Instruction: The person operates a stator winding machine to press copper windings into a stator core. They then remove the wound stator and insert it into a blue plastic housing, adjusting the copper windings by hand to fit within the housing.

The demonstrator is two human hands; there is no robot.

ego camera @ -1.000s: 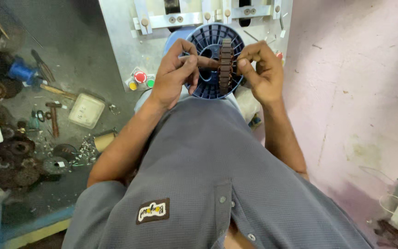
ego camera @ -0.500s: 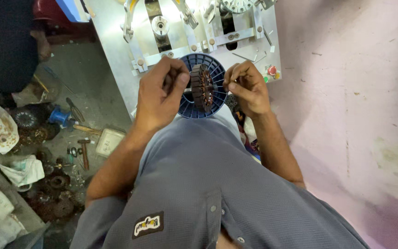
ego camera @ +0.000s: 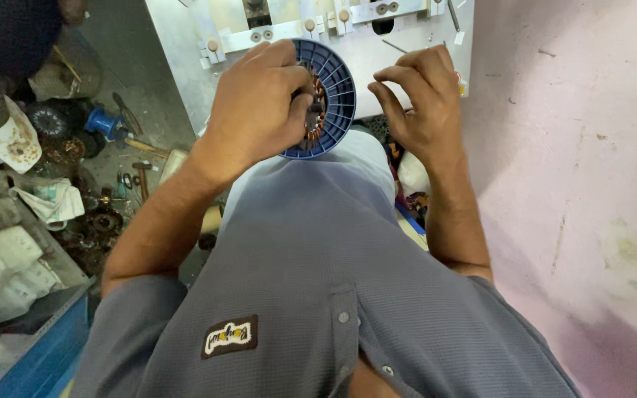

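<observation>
Here I saw the left hand clamped around the blue ribbed disc with its copper winding, held over the lap before the metal machine; the right hand hovered beside, fingers loosely curled, holding nothing. The winding work looked unfinished.

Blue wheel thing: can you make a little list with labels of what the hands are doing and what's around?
left hand: grips the blue ribbed disc with copper coils inside
right hand: beside the disc, fingers curled, holding nothing visible
behind: grey metal panel with white knobs
floor, left: hammer, rags, metal parts
wall, right: pink
</observation>
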